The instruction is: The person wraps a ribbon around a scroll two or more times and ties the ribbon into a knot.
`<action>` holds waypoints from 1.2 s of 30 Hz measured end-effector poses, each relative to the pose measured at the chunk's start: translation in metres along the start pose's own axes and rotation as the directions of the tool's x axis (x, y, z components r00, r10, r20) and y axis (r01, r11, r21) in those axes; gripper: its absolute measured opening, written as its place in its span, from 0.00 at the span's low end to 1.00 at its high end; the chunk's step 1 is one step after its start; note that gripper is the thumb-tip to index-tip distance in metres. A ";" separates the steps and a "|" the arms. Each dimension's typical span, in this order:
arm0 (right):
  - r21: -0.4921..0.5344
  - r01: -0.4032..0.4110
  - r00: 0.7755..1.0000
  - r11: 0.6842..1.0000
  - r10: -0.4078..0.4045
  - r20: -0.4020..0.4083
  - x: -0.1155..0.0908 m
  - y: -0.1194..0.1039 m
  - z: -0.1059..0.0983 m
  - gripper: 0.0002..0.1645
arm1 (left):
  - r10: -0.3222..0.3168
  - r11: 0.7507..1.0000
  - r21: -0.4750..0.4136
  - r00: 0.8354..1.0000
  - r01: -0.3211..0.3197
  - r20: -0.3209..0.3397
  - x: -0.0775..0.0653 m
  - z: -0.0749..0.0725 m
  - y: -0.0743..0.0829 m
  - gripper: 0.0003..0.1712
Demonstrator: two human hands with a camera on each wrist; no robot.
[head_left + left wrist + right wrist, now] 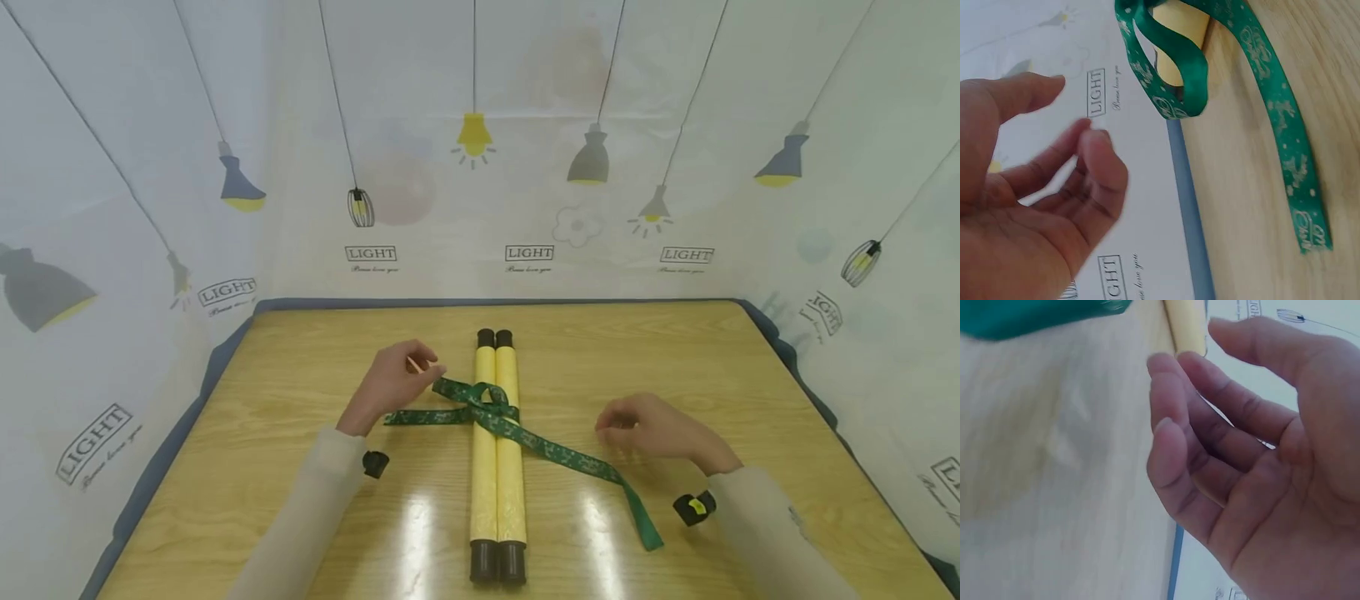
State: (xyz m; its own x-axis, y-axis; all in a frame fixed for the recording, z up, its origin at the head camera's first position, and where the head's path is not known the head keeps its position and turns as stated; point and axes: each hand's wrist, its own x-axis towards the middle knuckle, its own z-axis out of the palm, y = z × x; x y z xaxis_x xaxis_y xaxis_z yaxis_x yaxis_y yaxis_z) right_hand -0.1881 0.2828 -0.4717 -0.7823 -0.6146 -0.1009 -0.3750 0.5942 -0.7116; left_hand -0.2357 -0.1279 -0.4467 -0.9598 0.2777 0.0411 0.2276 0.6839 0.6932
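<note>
Two yellow rods [483, 492] with black end caps lie side by side on the table, pointing away from me. A green patterned ribbon [570, 457] is wrapped and knotted round their upper half, with a loop and a tail at the left and a long tail trailing right. My left hand [397, 379] hovers just left of the loop; in the left wrist view its loosely curled fingers hold nothing, apart from the ribbon loop [1194, 75]. To the right of the rods, above the long tail, my right hand [1235, 444] is also loosely curled and holds nothing.
The wooden table [300, 483] has a blue-grey edge [495, 303] along its back and sides. White sheeting [450, 67] printed with hanging lamps rises behind it and on both sides. A black wrist strap [694, 507] shows at my right sleeve.
</note>
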 end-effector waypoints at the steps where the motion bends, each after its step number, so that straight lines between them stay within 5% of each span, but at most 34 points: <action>1: 0.001 0.011 1.000 1.000 -0.011 -0.014 0.004 -0.003 -0.001 0.15 | 0.046 0.999 0.000 0.999 -0.046 -0.004 -0.001 0.000 0.003 0.17; 5: -0.024 0.011 0.997 1.000 -0.013 -0.072 0.023 -0.016 -0.001 0.17 | 0.217 0.975 -0.045 0.976 -0.216 0.033 -0.004 0.008 0.011 0.09; 9: -0.073 0.008 0.992 0.997 -0.017 -0.128 0.044 -0.031 0.001 0.16 | 0.302 0.953 -0.074 0.945 -0.295 0.125 -0.008 0.018 0.016 0.08; 15: -0.079 0.051 0.980 0.996 -0.065 -0.186 0.074 -0.053 0.009 0.14 | 0.340 0.939 -0.020 0.916 -0.344 0.213 -0.009 0.029 0.021 0.10; 22: -0.118 0.086 0.970 0.989 -0.110 -0.216 0.109 -0.070 0.025 0.16 | 0.380 0.896 0.139 0.889 -0.423 0.257 -0.006 0.040 0.023 0.11; 30: -0.147 0.068 0.985 0.987 -0.089 -0.146 0.141 -0.079 0.037 0.19 | 0.414 0.861 0.210 0.877 -0.464 0.242 -0.003 0.050 0.020 0.05; 36: -0.173 0.072 0.988 0.982 -0.094 -0.121 0.147 -0.077 0.044 0.11 | 0.440 0.853 0.200 0.870 -0.482 0.220 -0.001 0.055 0.019 0.03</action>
State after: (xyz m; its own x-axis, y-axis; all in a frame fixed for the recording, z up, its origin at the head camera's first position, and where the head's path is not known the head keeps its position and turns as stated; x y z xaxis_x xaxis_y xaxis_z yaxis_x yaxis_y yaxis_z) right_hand -0.2524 0.1241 -0.4618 -0.7982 -0.6003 0.0510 -0.5107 0.6294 -0.5857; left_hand -0.2214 -0.0782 -0.4731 -0.6990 0.6915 0.1825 0.6897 0.5843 0.4277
